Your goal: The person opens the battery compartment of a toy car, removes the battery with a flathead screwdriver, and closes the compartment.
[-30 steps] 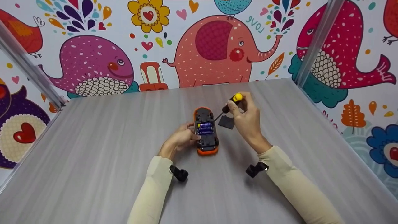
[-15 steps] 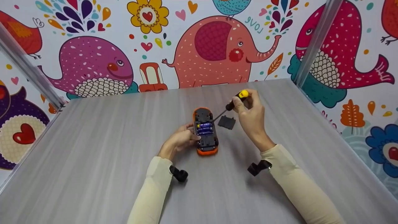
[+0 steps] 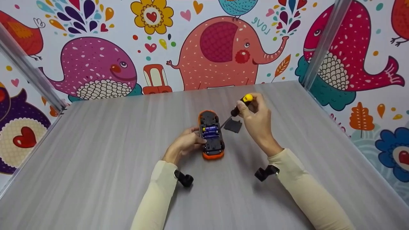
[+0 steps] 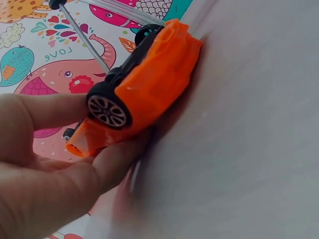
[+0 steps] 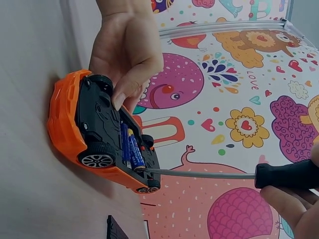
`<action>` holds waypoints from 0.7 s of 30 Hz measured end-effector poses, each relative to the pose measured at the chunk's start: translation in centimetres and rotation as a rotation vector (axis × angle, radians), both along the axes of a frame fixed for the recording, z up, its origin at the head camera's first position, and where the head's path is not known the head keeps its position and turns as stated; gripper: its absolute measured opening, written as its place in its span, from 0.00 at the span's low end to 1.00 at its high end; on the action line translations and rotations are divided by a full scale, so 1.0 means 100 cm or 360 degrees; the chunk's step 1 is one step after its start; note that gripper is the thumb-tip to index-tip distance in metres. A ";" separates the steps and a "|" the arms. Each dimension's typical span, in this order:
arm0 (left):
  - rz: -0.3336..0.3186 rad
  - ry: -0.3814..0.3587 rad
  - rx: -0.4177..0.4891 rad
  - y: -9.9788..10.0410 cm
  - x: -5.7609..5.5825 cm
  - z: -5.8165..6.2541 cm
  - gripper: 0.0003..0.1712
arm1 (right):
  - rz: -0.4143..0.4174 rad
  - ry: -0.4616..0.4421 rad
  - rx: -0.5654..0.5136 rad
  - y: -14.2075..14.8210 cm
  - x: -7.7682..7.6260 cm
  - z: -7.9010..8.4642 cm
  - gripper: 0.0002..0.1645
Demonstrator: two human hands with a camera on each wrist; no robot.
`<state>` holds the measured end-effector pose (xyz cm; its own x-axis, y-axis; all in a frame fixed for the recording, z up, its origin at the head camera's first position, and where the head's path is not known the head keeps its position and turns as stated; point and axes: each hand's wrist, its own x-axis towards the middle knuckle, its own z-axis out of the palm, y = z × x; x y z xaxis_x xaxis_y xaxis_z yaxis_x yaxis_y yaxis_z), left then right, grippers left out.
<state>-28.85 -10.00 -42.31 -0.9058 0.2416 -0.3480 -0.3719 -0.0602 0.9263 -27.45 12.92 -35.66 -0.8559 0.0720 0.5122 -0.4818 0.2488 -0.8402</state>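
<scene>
An orange toy car (image 3: 213,156) lies wheels up on the table, its black underside facing me. My left hand (image 3: 187,140) grips it from the left side, thumb on the underside. Several purple-blue batteries (image 5: 130,149) sit side by side in its uncovered compartment. My right hand (image 3: 258,119) holds a screwdriver (image 3: 235,111) by its black handle with a yellow end. In the right wrist view the screwdriver's shaft (image 5: 209,175) reaches to the end of a battery at the compartment's edge. A dark battery cover (image 3: 233,125) lies just right of the car.
The grey wood-grain table (image 3: 111,143) spreads around the car on all sides. Behind it stands a wall (image 3: 153,57) printed with cartoon animals, with metal posts (image 3: 326,44) at the corners. Black wrist cameras (image 3: 184,178) sit on both cream sleeves.
My right hand and the screwdriver have shifted slightly, first right and up, then a little back, with the tip staying by the compartment's right edge. The car and left hand stay put.
</scene>
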 end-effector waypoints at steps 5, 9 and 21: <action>-0.0018 0.0007 -0.0009 -0.001 -0.001 0.000 0.44 | -0.0025 0.0003 0.0057 -0.002 0.001 -0.001 0.18; -0.0015 0.0004 0.0007 -0.001 -0.001 -0.001 0.44 | -0.0035 0.0036 0.0077 -0.004 0.001 -0.003 0.18; -0.0016 -0.0003 0.0017 -0.002 -0.002 -0.002 0.41 | -0.0065 0.0212 0.0299 -0.016 0.010 -0.006 0.18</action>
